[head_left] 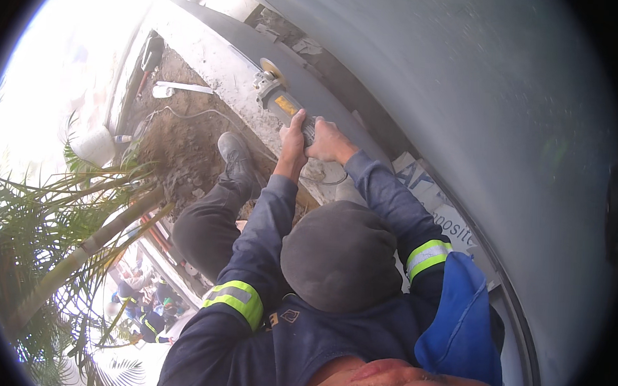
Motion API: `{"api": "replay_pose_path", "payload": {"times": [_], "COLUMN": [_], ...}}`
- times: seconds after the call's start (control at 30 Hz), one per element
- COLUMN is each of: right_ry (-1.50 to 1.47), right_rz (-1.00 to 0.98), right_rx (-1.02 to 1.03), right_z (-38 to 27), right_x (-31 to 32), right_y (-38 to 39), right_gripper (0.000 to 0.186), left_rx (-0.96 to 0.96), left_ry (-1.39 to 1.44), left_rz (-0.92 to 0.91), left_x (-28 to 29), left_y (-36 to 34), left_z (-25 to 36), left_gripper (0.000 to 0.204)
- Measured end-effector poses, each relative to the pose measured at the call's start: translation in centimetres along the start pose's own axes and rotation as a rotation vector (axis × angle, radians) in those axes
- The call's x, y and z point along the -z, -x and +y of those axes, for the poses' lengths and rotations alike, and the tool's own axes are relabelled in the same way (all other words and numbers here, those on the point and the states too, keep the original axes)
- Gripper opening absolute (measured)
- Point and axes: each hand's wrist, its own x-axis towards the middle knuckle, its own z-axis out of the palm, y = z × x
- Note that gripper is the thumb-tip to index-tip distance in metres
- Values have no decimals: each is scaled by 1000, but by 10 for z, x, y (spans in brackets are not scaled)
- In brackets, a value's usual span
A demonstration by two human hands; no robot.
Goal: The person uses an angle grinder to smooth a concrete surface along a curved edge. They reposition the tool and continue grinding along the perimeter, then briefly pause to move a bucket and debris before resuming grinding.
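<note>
An angle grinder [282, 104], grey with a yellow label, is held out in front of me in both hands. My left hand [294, 143] is wrapped round the left side of its body, thumb along the top. My right hand [330, 141] closes round the rear end, close beside the left. At the tool's far end a yellowish disc [274, 70] stands on edge over a pale, dusty slab [214, 68]. Whether the disc touches a surface, or spins, I cannot tell. A grey sheet [307, 72] runs along the slab's right side.
My left shoe [235, 152] rests on loose soil [187, 132], near a thin cable [212, 112] and a white pipe piece [182, 87]. A large smooth grey surface [505, 119] rises on the right. Palm fronds [66, 231] hang at left; people [145, 306] work beyond.
</note>
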Motion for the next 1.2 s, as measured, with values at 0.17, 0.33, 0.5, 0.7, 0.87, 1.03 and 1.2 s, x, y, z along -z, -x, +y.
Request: {"api": "replay_pose_path", "payload": {"times": [0.17, 0.33, 0.5, 0.7, 0.87, 1.03, 1.2], "right_ry": [9, 14, 21, 51, 41, 13, 1], "right_rz": [13, -14, 9, -25, -79, -37, -25], "right_rx": [33, -8, 9, -22, -19, -24, -9], "right_z": [4, -6, -8, -19, -18, -20, -12], "right_x": [-4, -5, -7, -3, -5, -1, 2], "right_y": [-6, -14, -24, -27, -43, -26, -1], "right_gripper": [67, 65, 64, 65, 67, 65, 64], "left_rx": [-1, 40, 22, 37, 43, 54, 60], "left_ry": [1, -16, -15, -13, 18, 47, -3], "left_rz": [-9, -10, -30, -21, -42, -38, -19], "left_x": [0, 8, 15, 17, 15, 10, 1], "left_y": [-2, -15, -28, -32, -37, -24, -1], "left_z": [1, 6, 8, 15, 22, 21, 13], "left_gripper": [36, 40, 42, 42, 40, 37, 34]}}
